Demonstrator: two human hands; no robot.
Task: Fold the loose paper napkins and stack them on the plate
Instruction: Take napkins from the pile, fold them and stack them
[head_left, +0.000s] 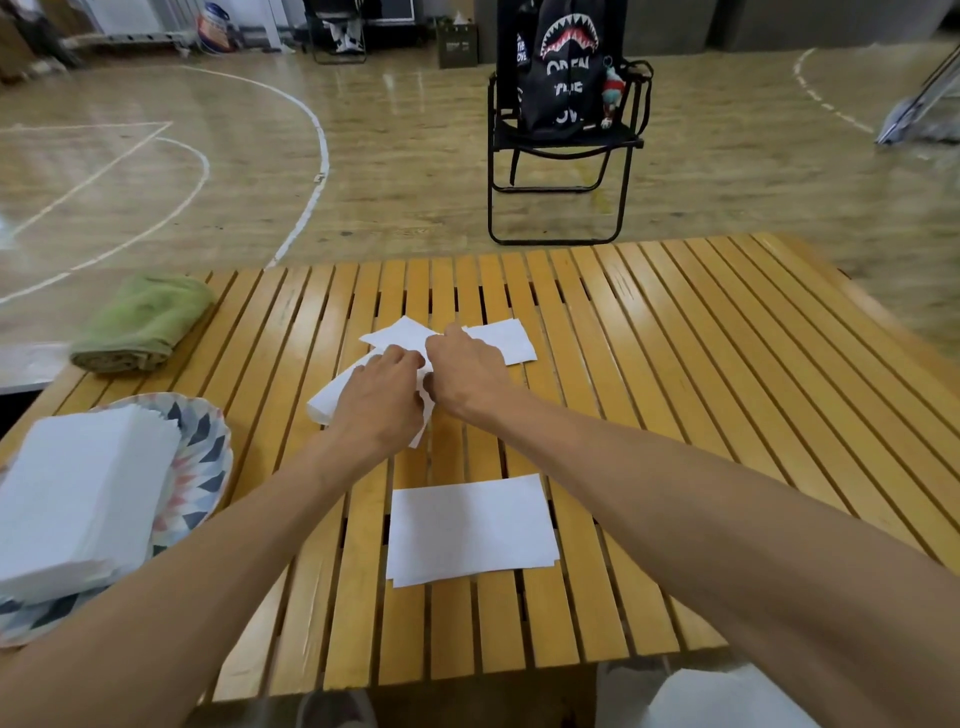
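While both hands work at the middle of the frame, the left hand (382, 392) lies with curled fingers on a loose paper napkin (332, 397) and seems to pinch it, and the right hand (465, 371) pinches the same sheet at its upper edge; the fingertips themselves are hidden, so the exact hold is a judgement. This looks like the start of a fold. To do it well, I would lift one edge cleanly off the slatted wooden table (675, 364), bring corner to corner before pressing, and run the crease against a slat rather than over a gap, since thin paper will sag and tear there. Only one sheet should come up; the sheets beneath overlap and may cling.

Counted: at least two more loose napkins (506, 338) lie fanned under and beyond the hands, though overlap hides the true number. One flat folded napkin (470, 525), perhaps several sheets thick, lies lower centre between the forearms. One patterned plate (208, 462) sits at the lower left edge, carrying one tall stack of folded napkins (78, 499). One rolled green towel (143, 325) rests at the table's left corner. One black folding chair (563, 156) with one black backpack (563, 67) stands at upper centre.
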